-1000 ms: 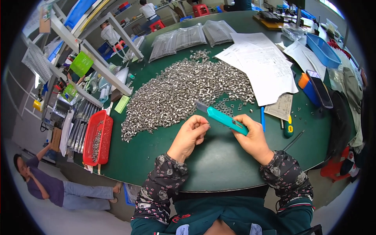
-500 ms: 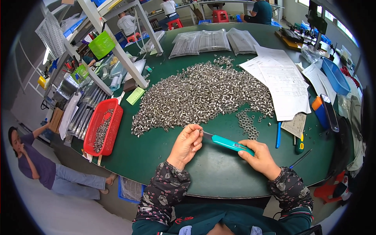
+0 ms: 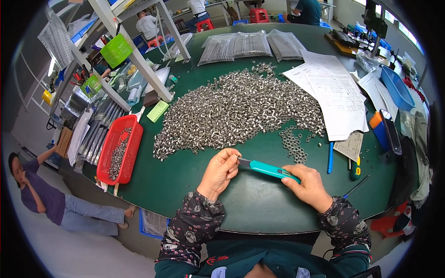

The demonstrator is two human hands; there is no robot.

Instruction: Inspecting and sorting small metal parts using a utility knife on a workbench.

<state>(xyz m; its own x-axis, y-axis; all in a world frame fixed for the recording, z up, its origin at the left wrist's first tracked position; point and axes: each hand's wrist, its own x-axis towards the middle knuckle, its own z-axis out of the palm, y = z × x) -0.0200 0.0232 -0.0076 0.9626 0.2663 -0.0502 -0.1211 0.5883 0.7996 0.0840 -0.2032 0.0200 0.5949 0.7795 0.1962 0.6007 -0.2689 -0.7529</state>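
My right hand [image 3: 308, 185] grips the handle of a teal utility knife [image 3: 269, 169], which lies almost level above the green table [image 3: 259, 208]. My left hand [image 3: 220, 171] pinches the knife's blade end between thumb and fingertips. A big heap of small silver metal nuts [image 3: 241, 109] spreads across the table just beyond both hands. A small cluster of nuts laid flat [image 3: 294, 143] sits to the right of the heap, close to the knife.
A red basket [image 3: 111, 167] with metal parts hangs at the table's left edge. White papers [image 3: 333, 92], pens [image 3: 330, 157], a blue tray [image 3: 396, 88] and clear bags [image 3: 241, 44] lie farther out. A person [image 3: 51, 194] sits on the floor at left; others work behind.
The view shifted, so the table appears lower and the heap more central. Both hands still hold the knife, which now lies more level, with the left fingers at its blade end.
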